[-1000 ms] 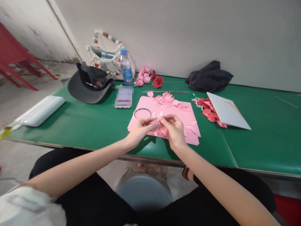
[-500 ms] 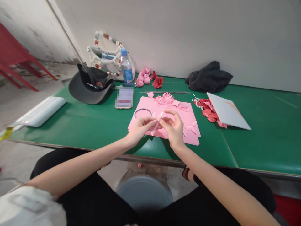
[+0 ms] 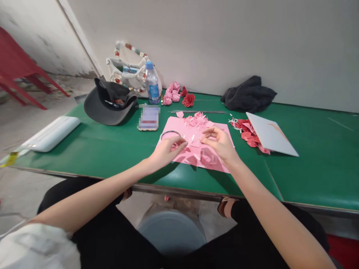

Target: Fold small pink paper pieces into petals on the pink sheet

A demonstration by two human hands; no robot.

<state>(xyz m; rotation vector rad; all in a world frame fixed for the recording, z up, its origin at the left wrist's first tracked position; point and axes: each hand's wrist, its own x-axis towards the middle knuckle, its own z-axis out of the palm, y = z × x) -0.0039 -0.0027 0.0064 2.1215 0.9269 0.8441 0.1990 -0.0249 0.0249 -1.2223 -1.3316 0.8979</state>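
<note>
My left hand [image 3: 168, 152] and right hand [image 3: 220, 145] are apart above the pink sheets [image 3: 176, 123], each with the fingers loosely bent toward the thumb. I cannot tell whether either one pinches a scrap of paper.

The sheets lie flat near the near edge of the green table [image 3: 117, 149], their long axis running left to right, with the right end slanting slightly nearer to me. Small folded pink pieces [image 3: 196, 120] are heaped on their far side. The ring [image 3: 171, 131] lies on their left part, just beyond my left hand.

Past the sheets, the thin wires [image 3: 199, 111] point left to right; farther off are pink paper flowers [image 3: 171, 95] and a red paper rose [image 3: 189, 100]. To the right, a white card [image 3: 270, 132] slants from far left to near right, partly covering red paper pieces [image 3: 246, 132].
</note>
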